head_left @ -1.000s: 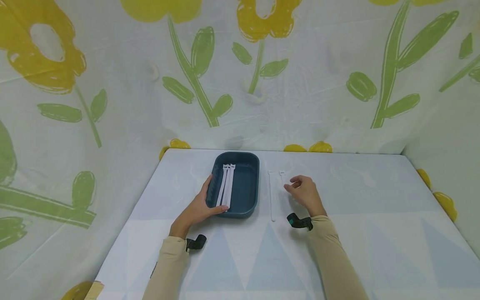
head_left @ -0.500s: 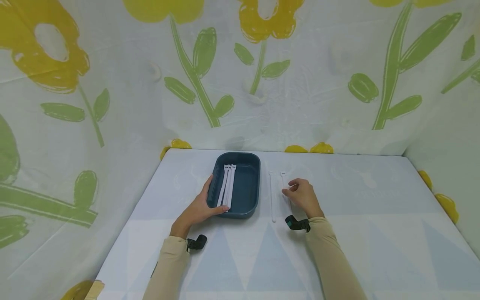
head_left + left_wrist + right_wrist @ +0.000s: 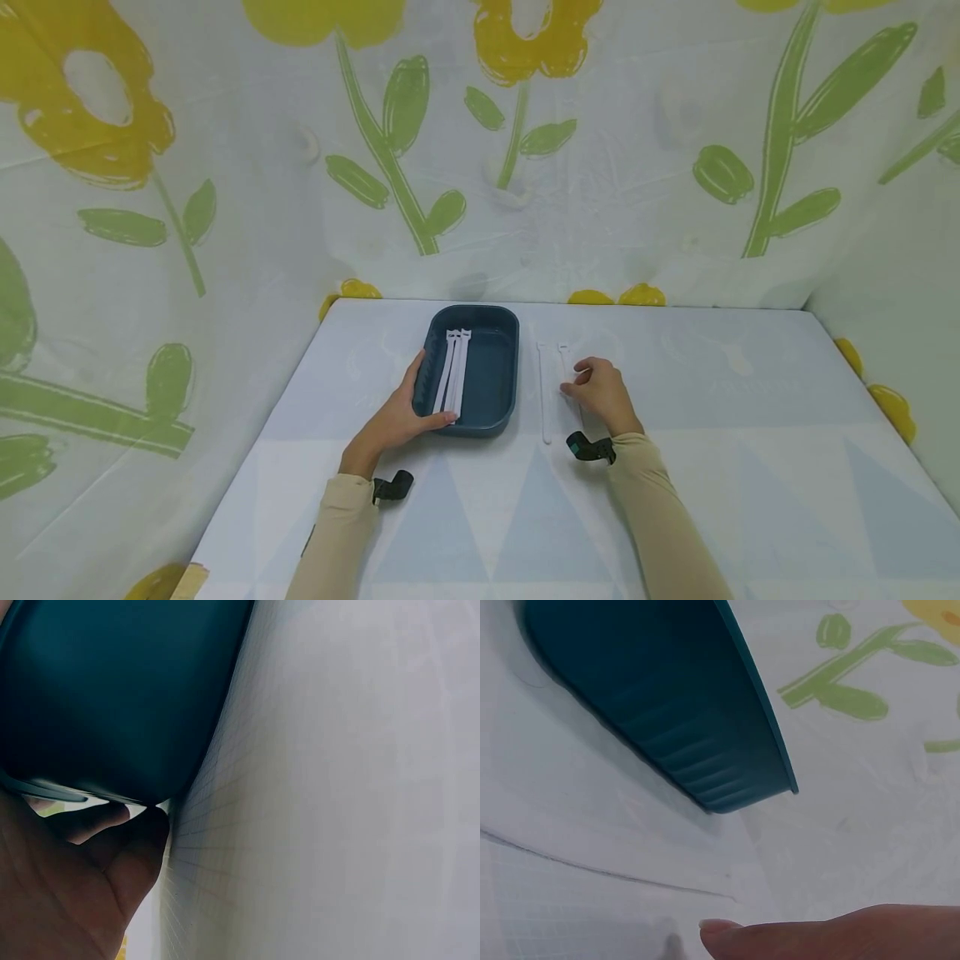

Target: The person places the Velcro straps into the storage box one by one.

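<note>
A dark teal plastic tray [image 3: 495,371] stands on the table, with several white cable ties [image 3: 453,371] lying lengthwise along its left side. My left hand [image 3: 392,423] holds the tray at its near left corner, thumb over the front rim and fingers along the outer left wall [image 3: 112,712]. To the right of the tray, one white cable tie [image 3: 544,396] lies flat on the table. Over a second cable tie [image 3: 563,353] beside it hovers my right hand [image 3: 606,395], fingers bent and thumb apart from the index finger. Part of that tie is hidden under the hand.
The table [image 3: 750,500] has a pale cover with blue triangles. A white curtain [image 3: 637,208] with yellow flowers hangs behind the table's far edge and along its sides. Each wrist wears a black camera [image 3: 394,485].
My right hand has shifted slightly left and toward me along the second cable tie. The left hand and the tray have stayed put.
</note>
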Demonstrator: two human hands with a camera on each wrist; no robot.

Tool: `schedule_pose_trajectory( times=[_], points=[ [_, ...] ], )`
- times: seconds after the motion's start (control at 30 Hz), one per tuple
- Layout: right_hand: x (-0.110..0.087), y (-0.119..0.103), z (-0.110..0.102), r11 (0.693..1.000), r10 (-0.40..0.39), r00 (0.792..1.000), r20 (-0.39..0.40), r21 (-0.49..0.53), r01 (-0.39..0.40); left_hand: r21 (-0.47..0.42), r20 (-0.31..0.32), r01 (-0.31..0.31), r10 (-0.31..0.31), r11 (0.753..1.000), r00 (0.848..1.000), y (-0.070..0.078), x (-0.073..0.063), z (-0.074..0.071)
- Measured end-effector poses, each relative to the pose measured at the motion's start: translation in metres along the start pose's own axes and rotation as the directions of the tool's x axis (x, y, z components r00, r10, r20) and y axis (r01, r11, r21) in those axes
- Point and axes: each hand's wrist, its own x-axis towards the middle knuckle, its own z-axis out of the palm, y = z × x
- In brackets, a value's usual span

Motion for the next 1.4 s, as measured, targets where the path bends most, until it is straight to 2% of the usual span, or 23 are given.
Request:
schedule_pose_trajectory(
  times=[0.37,0.77,1.4],
  points=[
    [0.0001,-0.0015,0.0024,1.0,0.01,1.0,-0.008,-0.014,-0.01,-0.003,-0.002,0.007,-0.007,1.0,1.0,0.0008,-0.0009,0.0004],
    [-0.0051,-0.0029,-0.0009,0.996,0.034,0.998,-0.061,-0.075,-0.039,-0.006,-0.002,-0.006,0.006,1.0,1.0,0.0013,-0.0013,0.0002],
    [-0.004,-0.0034,-0.0044,0.996,0.081,0.996,-0.034,-0.04,-0.082,-0.006,0.003,0.005,-0.005,1.0,1.0,0.0019,-0.0017,-0.0001]
  ],
)
